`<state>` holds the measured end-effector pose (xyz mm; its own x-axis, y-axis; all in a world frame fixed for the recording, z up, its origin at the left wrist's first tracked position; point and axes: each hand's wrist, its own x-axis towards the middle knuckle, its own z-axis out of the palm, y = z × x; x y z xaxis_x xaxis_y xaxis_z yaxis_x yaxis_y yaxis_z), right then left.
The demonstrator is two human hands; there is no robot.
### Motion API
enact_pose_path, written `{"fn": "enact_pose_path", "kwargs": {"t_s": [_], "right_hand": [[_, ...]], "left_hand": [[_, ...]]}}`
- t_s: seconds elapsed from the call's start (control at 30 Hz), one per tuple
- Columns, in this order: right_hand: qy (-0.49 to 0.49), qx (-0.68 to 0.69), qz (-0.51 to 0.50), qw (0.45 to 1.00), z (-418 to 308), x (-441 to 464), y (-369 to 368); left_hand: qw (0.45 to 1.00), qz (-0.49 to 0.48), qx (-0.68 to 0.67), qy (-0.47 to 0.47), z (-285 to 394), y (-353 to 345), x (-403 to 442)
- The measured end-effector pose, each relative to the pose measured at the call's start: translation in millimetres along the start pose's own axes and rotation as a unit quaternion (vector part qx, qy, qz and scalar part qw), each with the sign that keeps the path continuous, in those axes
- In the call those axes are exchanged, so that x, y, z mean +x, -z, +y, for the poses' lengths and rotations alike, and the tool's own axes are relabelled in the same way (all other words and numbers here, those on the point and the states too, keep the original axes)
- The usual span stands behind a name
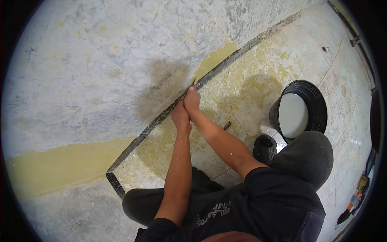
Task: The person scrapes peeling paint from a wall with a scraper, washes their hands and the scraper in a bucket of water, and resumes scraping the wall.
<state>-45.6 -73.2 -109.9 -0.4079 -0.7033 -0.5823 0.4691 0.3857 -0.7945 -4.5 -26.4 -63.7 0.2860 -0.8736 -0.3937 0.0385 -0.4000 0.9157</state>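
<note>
Against the dark tile skirting (139, 139), at the foot of the wall, my two hands are pressed close together. My right hand (192, 99) is closed around a thin scraper (194, 82), of which only a narrow dark tip shows beyond the fingers. Just below and to the left, my left hand (179, 114) is closed too and touches my right hand. Its fingers and anything inside them are hidden. Yellow paint (217, 55) remains on the wall just past the scraper tip.
Pale flakes and yellow paint bits cover the floor (225, 86) along the wall. A black bucket (318, 103) with whitish liquid stands near my right knee, beside a small dark container (265, 147). A short dark object (227, 125) lies under my right forearm. Tools (355, 199) lie far right.
</note>
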Motion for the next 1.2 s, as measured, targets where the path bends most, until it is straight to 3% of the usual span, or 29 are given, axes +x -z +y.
{"fn": "enact_pose_path", "kwargs": {"t_s": [0.07, 0.17, 0.23, 0.37, 0.43, 0.53, 0.7, 0.8, 0.83, 0.87, 0.97, 1.03, 1.13, 1.2], "right_hand": [[0.018, 0.049, 0.023, 0.998, -19, 25, 22], [0.015, 0.09, 0.003, 0.996, -48, 37, 46], [0.043, 0.062, 0.023, 0.997, -52, 25, 45], [0.095, 0.007, 0.048, 0.994, -18, 7, 19], [0.08, -0.016, 0.031, 0.996, -2, -9, 1], [0.046, -0.044, -0.013, 0.998, 7, -27, -13], [0.065, 0.005, -0.014, 0.998, 20, -8, -9], [0.055, -0.06, 0.027, 0.996, 4, 15, 14], [0.024, 0.056, -0.039, 0.997, -2, 18, 23], [0.029, 0.058, -0.037, 0.997, -6, 24, 24], [0.034, 0.031, 0.034, 0.998, 3, 33, 15], [0.082, -0.066, 0.066, 0.992, 3, 22, 11], [0.128, -0.028, 0.055, 0.99, 7, -5, -4], [0.069, -0.049, 0.009, 0.996, 5, -13, 0]], "left_hand": [[0.999, -0.038, -0.005, 0.003, 6, -38, 0], [0.998, -0.013, -0.007, -0.056, 12, -73, -3], [0.999, -0.019, -0.029, -0.002, 4, -70, 0], [0.998, 0.008, 0.055, -0.003, -12, -30, 3], [0.998, 0.045, -0.025, 0.038, -10, -3, 2], [0.997, 0.064, -0.046, 0.022, -7, 21, -5], [0.998, 0.046, -0.028, 0.021, -10, 13, -5], [1.0, 0.012, -0.013, 0.004, -9, -22, 1], [1.0, 0.008, -0.008, 0.008, -11, -29, 2], [1.0, 0.003, -0.01, 0.004, -10, -34, 3], [1.0, -0.007, -0.009, 0.019, -13, -30, 10], [0.999, -0.011, 0.046, -0.025, -15, -20, 12], [0.998, 0.017, -0.049, 0.02, -19, 1, 8], [0.999, 0.016, -0.047, 0.021, -20, 5, 8]]}}
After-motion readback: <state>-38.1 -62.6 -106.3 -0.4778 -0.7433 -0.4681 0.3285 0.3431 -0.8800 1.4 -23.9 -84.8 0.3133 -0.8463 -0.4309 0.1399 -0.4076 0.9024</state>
